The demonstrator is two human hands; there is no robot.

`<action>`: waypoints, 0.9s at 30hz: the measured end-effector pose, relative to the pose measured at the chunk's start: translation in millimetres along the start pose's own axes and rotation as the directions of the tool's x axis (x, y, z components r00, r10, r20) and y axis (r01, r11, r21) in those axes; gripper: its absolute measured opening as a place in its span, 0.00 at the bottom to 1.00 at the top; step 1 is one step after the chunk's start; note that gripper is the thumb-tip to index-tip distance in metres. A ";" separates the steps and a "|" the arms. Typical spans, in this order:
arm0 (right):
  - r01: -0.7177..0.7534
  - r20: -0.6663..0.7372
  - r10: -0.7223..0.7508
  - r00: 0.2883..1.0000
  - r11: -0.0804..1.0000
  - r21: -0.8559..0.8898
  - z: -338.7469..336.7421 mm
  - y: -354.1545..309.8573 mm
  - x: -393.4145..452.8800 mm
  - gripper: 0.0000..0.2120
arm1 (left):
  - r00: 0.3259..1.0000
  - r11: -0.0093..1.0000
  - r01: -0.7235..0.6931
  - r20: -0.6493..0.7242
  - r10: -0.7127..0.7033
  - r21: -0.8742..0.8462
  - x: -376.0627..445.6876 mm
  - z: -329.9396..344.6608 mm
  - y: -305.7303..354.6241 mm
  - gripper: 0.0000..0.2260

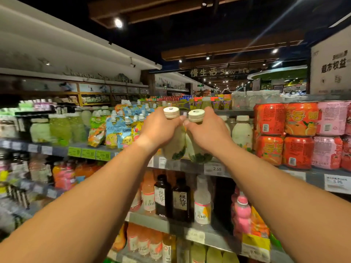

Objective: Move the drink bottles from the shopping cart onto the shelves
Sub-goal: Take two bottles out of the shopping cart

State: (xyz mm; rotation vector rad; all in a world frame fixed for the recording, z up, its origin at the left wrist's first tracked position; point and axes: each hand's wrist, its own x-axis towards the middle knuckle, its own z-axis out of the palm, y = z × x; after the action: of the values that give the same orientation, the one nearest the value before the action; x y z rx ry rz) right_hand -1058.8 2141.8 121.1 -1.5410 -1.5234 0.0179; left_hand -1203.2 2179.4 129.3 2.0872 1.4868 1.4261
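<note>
From the head camera, both arms reach forward to the upper shelf [182,165] of a drinks aisle. The left hand [159,130] grips one pale bottle [175,143] around its neck and shoulder, fingers curled round it just under the cream cap [171,112]. The right hand [206,132] holds a second pale bottle [199,155] the same way, below its own cream cap [196,115]. The two bottles stand upright, side by side and touching or nearly so, with dark green bits settled at their bottoms. Their bases sit at the shelf's front edge, though I cannot tell whether they rest on it or hang just above.

Similar white bottles [242,132] stand on the same shelf just to the right, and beyond them stacked red and orange can packs [284,135] and pink packs [330,137]. To the left hang blue and yellow spouted pouches [121,130], then green jars [58,128], blurred. A price tag reading 2.59 [215,168] sits on the shelf edge below the right hand. On the shelf beneath stand two dark bottles [171,198] and a clear white-capped one [202,202].
</note>
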 end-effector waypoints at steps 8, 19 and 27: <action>0.103 0.210 -0.145 0.967 0.974 0.201 128.9 -121.7 -38.2 0.25 | 0.973 0.936 0.218 -0.141 -0.185 0.276 -47.1 -150.1 -120.4 0.16; 0.189 0.379 -0.392 0.838 0.861 0.472 323.1 -362.6 -145.2 0.21 | 0.863 0.765 0.469 -0.412 -0.291 0.442 -140.8 -425.9 -282.3 0.16; 0.174 0.460 -0.492 0.739 0.800 0.575 446.3 -485.3 -195.1 0.25 | 0.735 0.702 0.613 -0.587 -0.338 0.362 -173.4 -544.2 -387.8 0.21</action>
State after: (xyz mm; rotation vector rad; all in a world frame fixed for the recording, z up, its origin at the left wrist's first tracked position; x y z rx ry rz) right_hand -1742.5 2144.7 48.9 -0.8281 -2.0760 0.6948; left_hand -1874.8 2035.2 60.3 1.3564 2.6776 1.4657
